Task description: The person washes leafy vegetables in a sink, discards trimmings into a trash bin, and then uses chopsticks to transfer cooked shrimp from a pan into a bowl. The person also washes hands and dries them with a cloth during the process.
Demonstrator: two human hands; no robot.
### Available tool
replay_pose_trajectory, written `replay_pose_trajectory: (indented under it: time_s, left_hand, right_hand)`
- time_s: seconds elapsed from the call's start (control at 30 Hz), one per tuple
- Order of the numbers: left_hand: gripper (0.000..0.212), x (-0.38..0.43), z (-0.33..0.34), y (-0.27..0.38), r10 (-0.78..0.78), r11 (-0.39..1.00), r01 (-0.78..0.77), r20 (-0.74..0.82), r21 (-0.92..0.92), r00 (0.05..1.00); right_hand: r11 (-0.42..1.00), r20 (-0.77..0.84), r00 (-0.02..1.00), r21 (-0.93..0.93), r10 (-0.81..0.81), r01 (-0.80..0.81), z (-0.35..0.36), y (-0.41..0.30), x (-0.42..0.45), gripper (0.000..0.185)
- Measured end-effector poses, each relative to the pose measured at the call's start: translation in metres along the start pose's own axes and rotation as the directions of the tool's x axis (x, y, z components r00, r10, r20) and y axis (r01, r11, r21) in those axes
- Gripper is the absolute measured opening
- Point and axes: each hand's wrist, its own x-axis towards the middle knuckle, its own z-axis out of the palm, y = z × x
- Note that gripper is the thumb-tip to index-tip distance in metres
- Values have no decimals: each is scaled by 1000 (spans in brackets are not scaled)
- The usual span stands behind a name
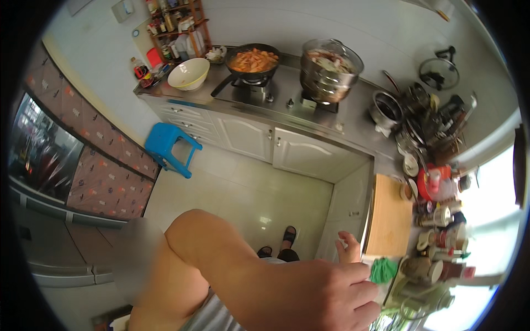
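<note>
My left arm crosses close under the camera, elbow bent, and my left hand [343, 289] is large in the lower foreground. Its fingers curl downward, and the palm is hidden. Just beyond it is my right hand [350, 248], partly covered by the left, with thumb and fingers apart and nothing seen between them. In the picture, a crumpled green cloth [383, 271] appears right beside my left fingertips; contact cannot be told. A wooden cutting board [389, 219] lies on the right counter, past my right hand.
A black frying pan with orange food [254, 61] and a steel steamer pot [329, 82] sit on the gas stove. A white bowl [188, 74] stands left of them. A blue plastic stool [165, 142] is on the floor. Pots [385, 107] and jars [434, 217] crowd the right counter.
</note>
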Motion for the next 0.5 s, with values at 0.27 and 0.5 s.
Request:
replay_pose_trajectory:
  time_s: [0.27,0.5]
  left_hand:
    - [29,-2,-66,-66,-233,921,162,166,354,958]
    - [28,-107,-160,-123,-741,581,627,18,518,672]
  right_hand:
    - [974,202,954,0,-224,229,56,-24,161,20]
    - [970,208,948,24,-241,242,101,-116,289,15]
